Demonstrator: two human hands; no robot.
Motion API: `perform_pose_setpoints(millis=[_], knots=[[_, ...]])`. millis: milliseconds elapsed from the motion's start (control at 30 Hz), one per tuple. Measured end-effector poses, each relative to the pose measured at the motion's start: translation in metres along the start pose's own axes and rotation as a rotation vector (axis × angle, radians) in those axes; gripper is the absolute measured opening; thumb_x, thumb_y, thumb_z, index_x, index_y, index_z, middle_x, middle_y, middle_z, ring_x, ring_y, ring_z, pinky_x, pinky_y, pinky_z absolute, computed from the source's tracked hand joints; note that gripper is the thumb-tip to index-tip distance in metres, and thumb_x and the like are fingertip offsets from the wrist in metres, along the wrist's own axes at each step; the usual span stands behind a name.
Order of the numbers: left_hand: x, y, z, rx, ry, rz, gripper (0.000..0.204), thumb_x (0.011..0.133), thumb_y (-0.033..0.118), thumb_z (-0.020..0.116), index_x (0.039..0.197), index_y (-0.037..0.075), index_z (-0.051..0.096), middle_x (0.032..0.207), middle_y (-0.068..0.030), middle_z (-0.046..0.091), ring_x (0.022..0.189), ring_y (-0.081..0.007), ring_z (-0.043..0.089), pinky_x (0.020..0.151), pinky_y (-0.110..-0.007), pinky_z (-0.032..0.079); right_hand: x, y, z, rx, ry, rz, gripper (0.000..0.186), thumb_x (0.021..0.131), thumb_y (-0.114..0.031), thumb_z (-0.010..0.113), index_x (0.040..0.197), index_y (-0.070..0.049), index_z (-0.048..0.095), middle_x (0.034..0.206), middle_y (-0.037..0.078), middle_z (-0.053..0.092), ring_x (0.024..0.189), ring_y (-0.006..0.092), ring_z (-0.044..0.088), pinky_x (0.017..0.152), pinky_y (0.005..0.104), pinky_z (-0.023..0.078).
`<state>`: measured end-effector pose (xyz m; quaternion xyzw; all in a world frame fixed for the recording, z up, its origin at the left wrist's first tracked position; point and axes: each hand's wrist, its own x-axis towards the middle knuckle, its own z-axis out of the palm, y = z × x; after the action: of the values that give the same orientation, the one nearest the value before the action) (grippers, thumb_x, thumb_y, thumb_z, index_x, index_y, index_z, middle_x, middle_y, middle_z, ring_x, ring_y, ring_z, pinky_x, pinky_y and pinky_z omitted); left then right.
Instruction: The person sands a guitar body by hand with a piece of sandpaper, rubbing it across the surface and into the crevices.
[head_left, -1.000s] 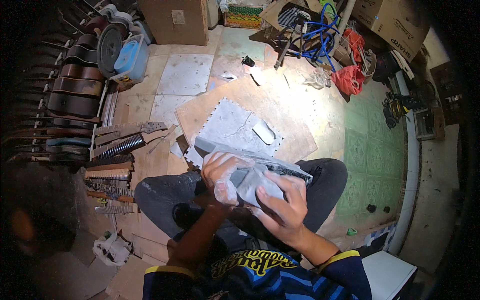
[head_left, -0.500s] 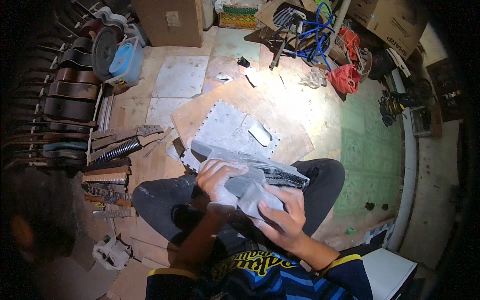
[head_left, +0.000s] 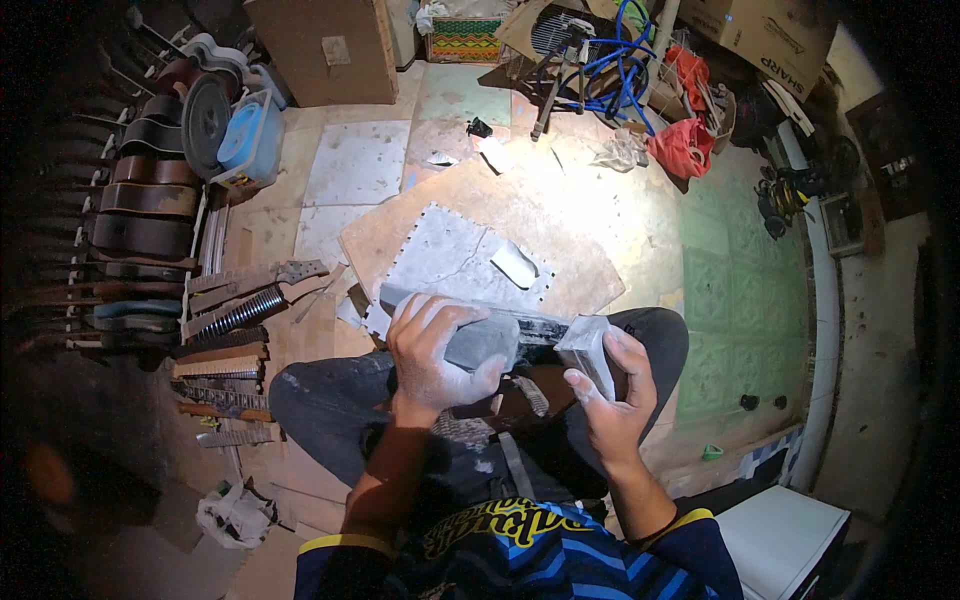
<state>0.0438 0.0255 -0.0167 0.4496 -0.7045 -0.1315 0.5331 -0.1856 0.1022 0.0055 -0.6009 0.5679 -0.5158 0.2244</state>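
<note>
My left hand (head_left: 425,355) is wrapped round a dusty grey workpiece (head_left: 482,343) with a rounded end and a dark, shiny side. It lies across the front of my lap; its exact kind is hard to make out. At the workpiece's right end, my right hand (head_left: 620,385) grips a pale grey sanding block (head_left: 588,358) between thumb and fingers. The block stands tilted there; whether it touches the workpiece I cannot tell. Pale dust coats both hands. Beyond them, a grey foam mat (head_left: 430,250) with toothed edges bears a curled pale sheet (head_left: 514,265).
A brown board (head_left: 580,255) lies under the mat. On the left are guitar necks (head_left: 240,315), racked guitars (head_left: 145,235) and a clear tub (head_left: 255,140). Blue hose (head_left: 625,75) and a red bag (head_left: 682,148) are at the far right. A white box (head_left: 770,540) stands near my right elbow.
My right hand has moved right and slightly up with the sanding block, off the workpiece's middle to its right end. My left hand has shifted slightly, its grip kept; the workpiece has turned a little.
</note>
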Motion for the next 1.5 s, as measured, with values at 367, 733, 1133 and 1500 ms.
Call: perform_pose_setpoints(millis=[367,733,1133,1500], knots=[[0.029,0.024,-0.019,0.066,-0.515,-0.016,0.048,0.064,0.032,0.091,0.101,0.006,0.073,0.101,-0.0122,0.074,0.098,-0.0339,0.070,0.086,-0.044,0.054,-0.018,0.010,-0.011,0.207,0.119,0.302,0.051,0.089,-0.010,0.082,0.132,0.004,0.058,0.128,0.016,0.065,0.117,0.0234,0.063,0.104,0.0370,0.049],[0.036,0.038,0.008,0.239,-0.298,-0.117,0.049,0.068,0.024,0.093,0.109,0.006,0.073,0.096,-0.0141,0.076,0.087,-0.0324,0.074,0.076,-0.040,0.058,0.017,0.013,-0.019,0.800,0.187,0.520,0.057,0.090,-0.008,0.077,0.141,0.001,0.052,0.121,0.012,0.066,0.109,0.0170,0.065,0.096,0.0325,0.054],[0.031,0.038,0.018,0.308,-0.435,-0.164,0.070,0.070,0.014,0.091,0.134,0.010,0.062,0.117,-0.0174,0.071,0.106,-0.0376,0.070,0.089,-0.044,0.055,0.014,0.022,0.058,-0.040,0.172,-0.099,0.047,0.083,-0.010,0.082,0.128,-0.008,0.067,0.132,0.020,0.060,0.118,0.0395,0.056,0.103,0.0452,0.044],[0.052,0.021,0.018,0.256,-0.402,-0.268,0.071,0.067,0.012,0.091,0.132,0.009,0.062,0.123,-0.0168,0.071,0.114,-0.0367,0.069,0.095,-0.043,0.055,0.043,0.061,0.094,-0.064,0.380,-0.109,0.055,0.081,-0.009,0.084,0.130,-0.008,0.058,0.128,0.022,0.054,0.115,0.0391,0.056,0.099,0.0484,0.047]])
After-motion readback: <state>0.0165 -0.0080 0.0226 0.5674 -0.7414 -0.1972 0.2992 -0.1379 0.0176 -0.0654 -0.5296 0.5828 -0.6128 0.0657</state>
